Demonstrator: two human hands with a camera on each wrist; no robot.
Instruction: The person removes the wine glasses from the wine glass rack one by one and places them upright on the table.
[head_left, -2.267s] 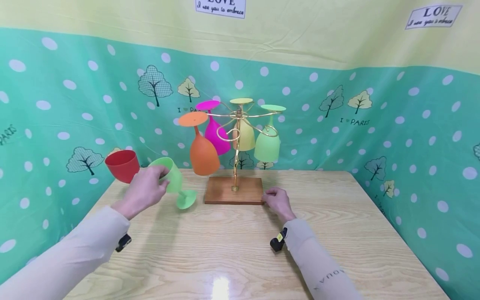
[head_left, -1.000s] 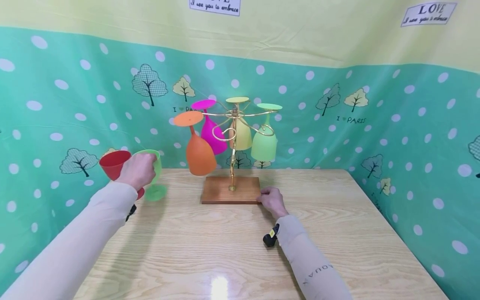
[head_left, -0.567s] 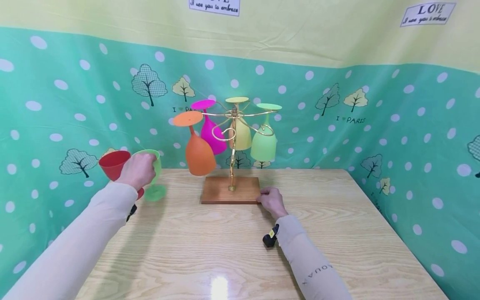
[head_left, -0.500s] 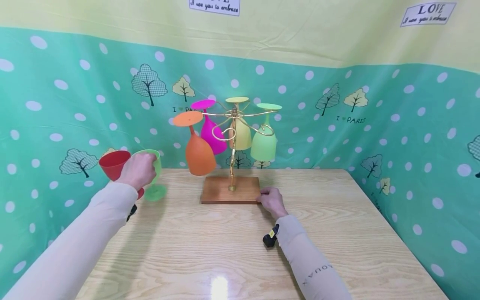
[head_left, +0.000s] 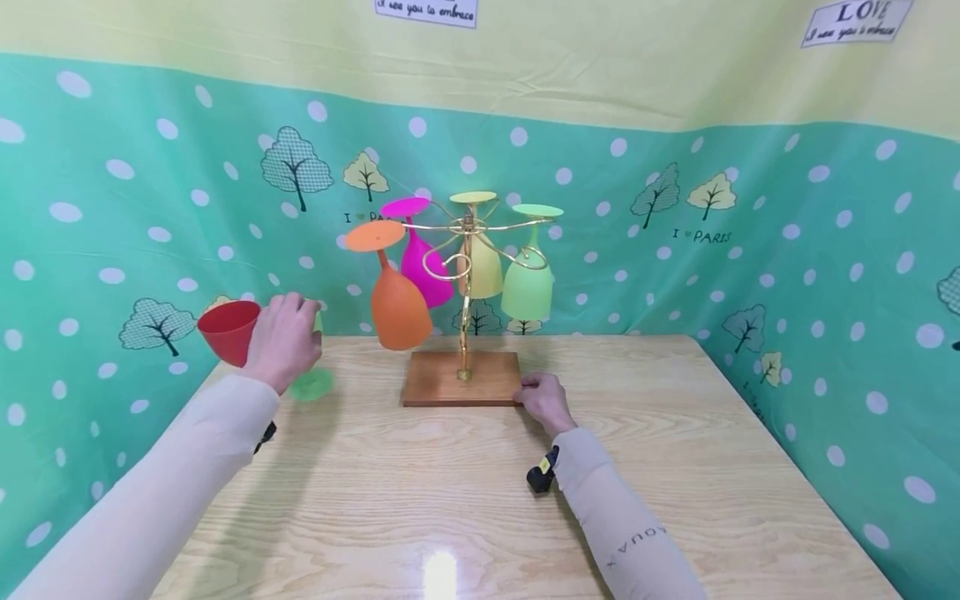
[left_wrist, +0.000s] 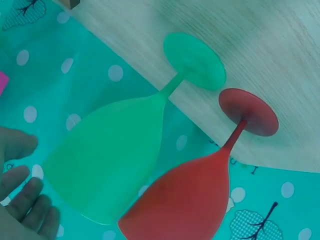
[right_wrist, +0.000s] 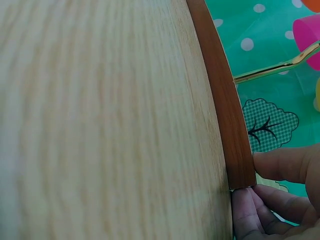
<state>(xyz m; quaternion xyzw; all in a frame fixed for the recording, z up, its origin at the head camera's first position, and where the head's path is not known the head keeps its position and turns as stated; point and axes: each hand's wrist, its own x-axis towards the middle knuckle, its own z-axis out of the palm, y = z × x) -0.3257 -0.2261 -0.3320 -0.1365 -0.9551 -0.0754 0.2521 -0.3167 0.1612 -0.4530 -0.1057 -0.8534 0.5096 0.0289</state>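
My left hand (head_left: 283, 343) is beside the rim of a light green goblet, its fingers apart from the cup in the left wrist view. That green goblet (left_wrist: 112, 155) stands upright on the table, partly hidden by the hand in the head view. Close by it stands a red goblet (head_left: 231, 333), also upright. My right hand (head_left: 546, 402) holds the right front corner of the wooden base (head_left: 435, 382) of a gold goblet rack (head_left: 466, 321); thumb above, fingers at its end. Upside down on the rack hang an orange goblet (head_left: 401, 310), a magenta goblet (head_left: 426, 275), a yellow goblet (head_left: 486, 271) and another green goblet (head_left: 527, 290).
The light wood table (head_left: 420, 492) reaches back to a teal dotted curtain (head_left: 600, 217), which also runs along both sides. A curled gold front arm (head_left: 447, 277) of the rack bears no goblet.
My left hand carried the green goblet left and set it beside the red one. Its fingers have since come off the rim. My right hand stays at the base corner.
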